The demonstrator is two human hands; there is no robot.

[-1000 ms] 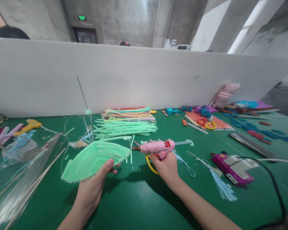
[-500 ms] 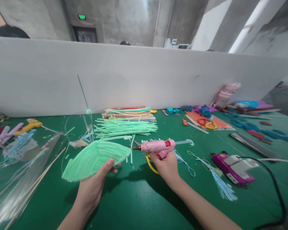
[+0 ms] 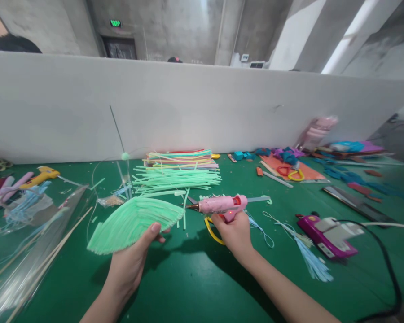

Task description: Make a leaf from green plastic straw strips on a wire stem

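Observation:
My left hand (image 3: pixel 131 262) grips the near edge of a light green fan-shaped piece (image 3: pixel 131 223) made of thin strips, held flat above the green table (image 3: pixel 188 287). My right hand (image 3: pixel 234 233) is closed round the handle of a pink hot glue gun (image 3: pixel 220 205). The gun's nozzle points left, just short of the fan piece's right tip. A small red light shows on the gun.
Loose green strips (image 3: pixel 175 179) and a stack of coloured sheets (image 3: pixel 180 158) lie behind the fan. A purple tool (image 3: pixel 326 233) with a black cable sits right, beside a blue tassel (image 3: pixel 311 262). A clear plastic sheet (image 3: pixel 27 251) and a yellow glue gun (image 3: pixel 40 176) lie left. A white partition wall (image 3: pixel 202 107) backs the table.
The glue gun and my right hand have shifted slightly right, drawing the nozzle a little away from the fan's tip. The left hand holds the fan nearly still.

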